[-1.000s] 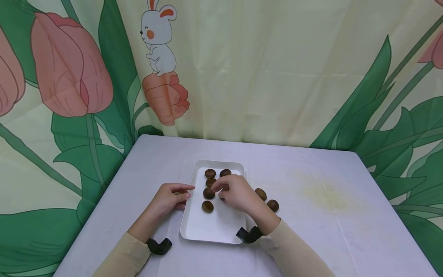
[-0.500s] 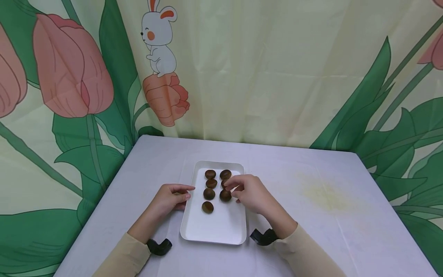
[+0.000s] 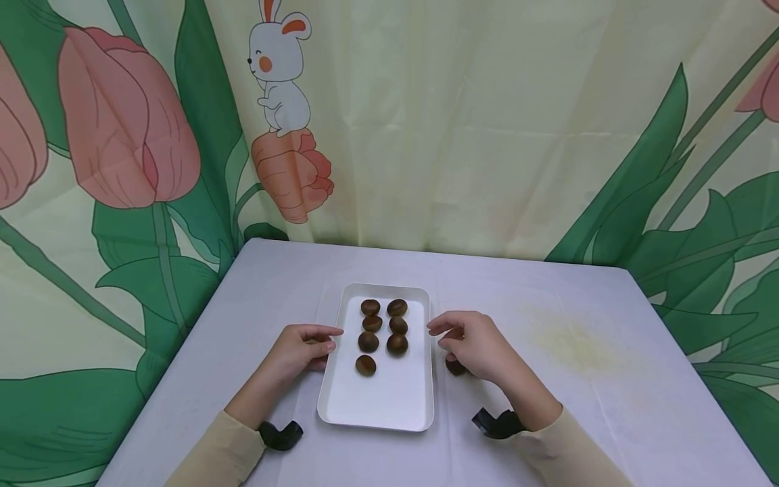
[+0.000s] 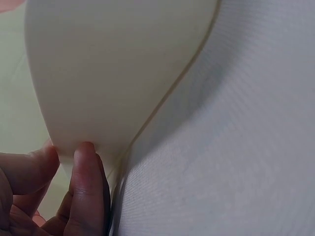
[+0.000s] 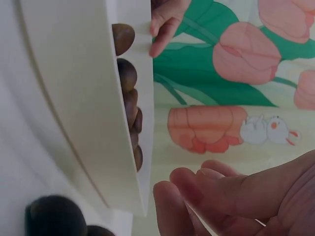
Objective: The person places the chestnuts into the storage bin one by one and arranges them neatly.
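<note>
The white tray (image 3: 380, 406) lies at the lower centre of the head view, its long axis running from bottom to top of the frame, top end leaning slightly right. Inside, chestnuts stand in two columns along that axis: four at left, three at right. The top left chestnut (image 3: 370, 307) is broader across the frame than it is tall; the top right chestnut (image 3: 397, 308) tips up a little at its right end; the bottom left chestnut (image 3: 366, 366) looks nearly round.

The left hand (image 3: 302, 345) touches the tray's left wall with its fingertips, well apart from the chestnuts. The right hand (image 3: 475, 341) is beyond the right rim, fingers loosely bent, a narrow gap before the thumb, nothing visible in it. A dark chestnut (image 3: 455, 366) sits below its fingers, partly hidden, on the white cloth (image 3: 584, 412).

The right wrist view adds a second dark round shape (image 5: 101, 230) beside that one, at lower left. The left wrist view shows a fingertip against the tray's outer wall, which the head view hides.
</note>
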A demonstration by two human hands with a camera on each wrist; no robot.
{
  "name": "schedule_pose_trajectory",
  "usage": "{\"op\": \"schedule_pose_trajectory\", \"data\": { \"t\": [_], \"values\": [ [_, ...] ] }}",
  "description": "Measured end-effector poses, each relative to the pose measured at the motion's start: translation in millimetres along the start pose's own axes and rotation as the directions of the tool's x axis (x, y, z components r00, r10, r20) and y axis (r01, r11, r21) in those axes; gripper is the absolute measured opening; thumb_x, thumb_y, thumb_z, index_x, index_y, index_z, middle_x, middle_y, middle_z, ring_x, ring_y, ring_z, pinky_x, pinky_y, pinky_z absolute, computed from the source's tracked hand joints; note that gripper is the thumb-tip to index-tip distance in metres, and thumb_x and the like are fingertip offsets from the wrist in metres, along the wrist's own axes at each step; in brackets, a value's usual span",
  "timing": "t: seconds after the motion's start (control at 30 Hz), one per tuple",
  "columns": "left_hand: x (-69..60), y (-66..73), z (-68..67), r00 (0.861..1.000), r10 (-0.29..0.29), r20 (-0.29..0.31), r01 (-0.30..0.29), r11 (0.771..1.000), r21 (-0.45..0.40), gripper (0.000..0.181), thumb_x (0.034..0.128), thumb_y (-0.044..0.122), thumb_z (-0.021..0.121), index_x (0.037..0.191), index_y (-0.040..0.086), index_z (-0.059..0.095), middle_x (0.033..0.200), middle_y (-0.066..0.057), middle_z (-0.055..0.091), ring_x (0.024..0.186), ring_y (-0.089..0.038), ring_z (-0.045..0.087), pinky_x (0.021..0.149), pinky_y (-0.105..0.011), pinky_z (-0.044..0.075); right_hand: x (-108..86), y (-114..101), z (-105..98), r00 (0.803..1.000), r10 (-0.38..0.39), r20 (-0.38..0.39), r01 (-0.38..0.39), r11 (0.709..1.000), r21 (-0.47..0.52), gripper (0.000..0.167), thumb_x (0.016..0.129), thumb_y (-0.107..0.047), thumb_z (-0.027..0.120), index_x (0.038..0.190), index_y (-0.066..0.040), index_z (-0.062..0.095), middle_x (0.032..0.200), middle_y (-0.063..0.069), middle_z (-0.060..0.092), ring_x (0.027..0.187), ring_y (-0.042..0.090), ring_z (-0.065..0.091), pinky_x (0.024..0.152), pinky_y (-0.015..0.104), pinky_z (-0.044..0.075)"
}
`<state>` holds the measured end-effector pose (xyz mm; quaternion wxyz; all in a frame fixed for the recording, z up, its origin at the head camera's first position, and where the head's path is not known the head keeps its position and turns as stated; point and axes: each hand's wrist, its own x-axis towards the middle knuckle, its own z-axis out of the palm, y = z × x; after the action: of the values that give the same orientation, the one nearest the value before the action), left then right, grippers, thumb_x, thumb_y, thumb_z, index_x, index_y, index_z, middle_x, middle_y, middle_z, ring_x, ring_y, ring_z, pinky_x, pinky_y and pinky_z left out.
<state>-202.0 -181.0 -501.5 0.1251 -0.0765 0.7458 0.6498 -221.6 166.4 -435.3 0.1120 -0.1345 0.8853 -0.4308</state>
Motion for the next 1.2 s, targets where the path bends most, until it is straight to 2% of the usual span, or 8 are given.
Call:
{"op": "schedule_pose_trajectory", "data": {
  "t": [0.13, 0.33, 0.6, 0.7, 0.9, 1.2],
  "values": [
    [0.1, 0.1, 0.5, 1.000, -0.005, -0.004, 0.005, 1.000, -0.003, 0.034, 0.0964, 0.001, 0.077, 0.130, 0.000, 0.076, 0.119, -0.022, 0.076, 0.087, -0.017, 0.078, 0.071, -0.029, 0.067, -4.9, 9.4, -9.4, 1.000, 0.024, -0.014, -0.025, 0.999, -0.023, 0.034, 0.094, 0.008, 0.067, 0.121, -0.009, 0.079, 0.117, 0.012, 0.080, 0.089, 0.024, 0.077, 0.069, 0.031, 0.061],
    [0.6, -0.6, 0.6, 1.000, -0.014, -0.016, 0.014, 1.000, 0.000, 0.032, 0.0966, 0.000, 0.076, 0.129, 0.001, 0.077, 0.121, -0.022, 0.076, 0.088, -0.018, 0.078, 0.072, -0.030, 0.067, -11.6, 22.0, -20.8, 0.995, 0.092, -0.026, -0.092, 0.996, 0.002, 0.031, 0.097, 0.005, 0.069, 0.122, -0.009, 0.078, 0.112, 0.010, 0.079, 0.079, 0.024, 0.076, 0.071, 0.036, 0.065],
    [2.0, -2.7, -0.4, 1.000, -0.006, -0.011, 0.006, 1.000, -0.008, 0.032, 0.0975, -0.001, 0.075, 0.129, 0.000, 0.077, 0.122, -0.022, 0.076, 0.088, -0.019, 0.079, 0.073, -0.032, 0.068, -21.7, 37.4, -32.0, 0.994, 0.098, -0.056, -0.103, 0.990, -0.095, 0.033, 0.095, 0.003, 0.069, 0.121, -0.014, 0.079, 0.117, 0.007, 0.079, 0.086, 0.019, 0.073, 0.070, 0.033, 0.058],
    [1.9, -3.0, -0.7, 1.000, -0.001, -0.007, 0.001, 1.000, -0.005, 0.032, 0.0978, -0.001, 0.075, 0.129, -0.001, 0.076, 0.122, -0.022, 0.076, 0.087, -0.019, 0.079, 0.073, -0.032, 0.068, -23.8, 43.5, -34.7, 0.993, 0.105, -0.060, -0.110, 0.989, -0.097, 0.034, 0.094, 0.005, 0.068, 0.121, -0.012, 0.078, 0.118, 0.009, 0.079, 0.081, 0.020, 0.074, 0.071, 0.033, 0.059],
    [2.0, -2.6, 0.1, 1.000, -0.009, -0.018, 0.009, 1.000, -0.005, 0.031, 0.0970, -0.001, 0.076, 0.128, 0.001, 0.077, 0.120, -0.021, 0.076, 0.085, -0.018, 0.078, 0.072, -0.031, 0.068, -25.3, 54.3, -37.7, 0.989, 0.130, -0.067, -0.135, 0.987, -0.084, 0.033, 0.093, 0.006, 0.068, 0.121, -0.008, 0.077, 0.119, 0.011, 0.079, 0.086, 0.019, 0.073, 0.068, 0.031, 0.061],
    [0.6, -0.8, 1.0, 1.000, -0.007, -0.012, 0.007, 1.000, 0.009, 0.033, 0.0963, 0.001, 0.078, 0.130, 0.000, 0.076, 0.119, -0.023, 0.076, 0.084, -0.017, 0.078, 0.071, -0.031, 0.068, -25.6, 66.7, -37.6, 0.982, 0.185, -0.036, -0.188, 0.979, -0.083, 0.032, 0.089, 0.003, 0.076, 0.120, -0.007, 0.077, 0.116, 0.009, 0.078, 0.089, 0.017, 0.071, 0.067, 0.030, 0.059]
  ]
}}
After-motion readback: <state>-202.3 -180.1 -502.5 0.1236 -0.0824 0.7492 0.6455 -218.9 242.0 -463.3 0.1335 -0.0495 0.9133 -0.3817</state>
